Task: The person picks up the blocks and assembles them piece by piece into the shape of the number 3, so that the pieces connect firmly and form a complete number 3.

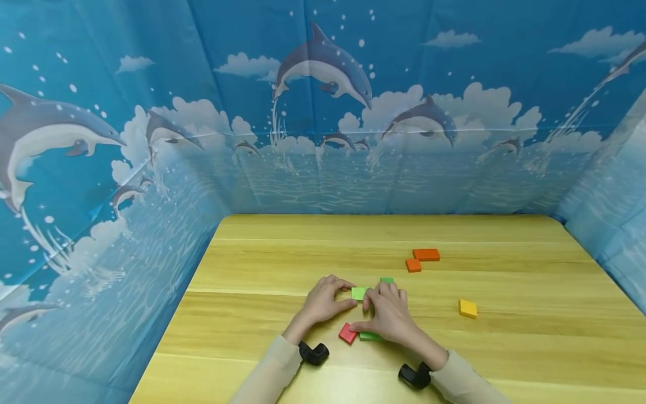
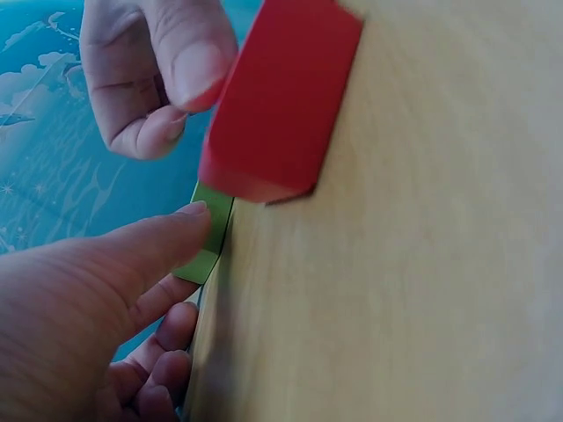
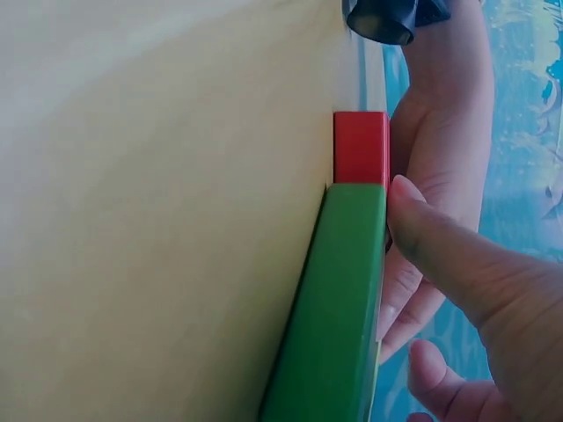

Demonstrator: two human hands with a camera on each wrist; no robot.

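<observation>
1. Red block (image 1: pixel 347 334) lies on the wood-patterned table (image 1: pixel 252 269), just beside the left end of a long green block (image 1: pixel 370 336), which the right hand (image 1: pixel 391 314) partly covers.
2. The thumb of the right hand rests against the red block, with the forefinger bent and well apart from it. Whether the other fingers grip something I cannot tell, because the back of the hand covers them.
3. The left hand (image 1: pixel 322 300) pinches the light green block (image 1: pixel 359 294); thumb and finger are clamped on its left part. This block is between the two hands, farther from the person than the red one.
4. If the right thumb pushes sideways with no finger opposing it, the red block could rotate and go out of line with the long green one.
5. Because the left pinch is only near one end, a knock from the right fingers could turn the light green block.
6. Another green block (image 1: pixel 387 279) shows just beyond the right knuckles; a forward sweep could push it away.
7. The yellow block (image 1: pixel 467 308), long orange block (image 1: pixel 426 255) and small orange block (image 1: pixel 413 265) lie apart from both hands, so I judge their risk small.
</observation>
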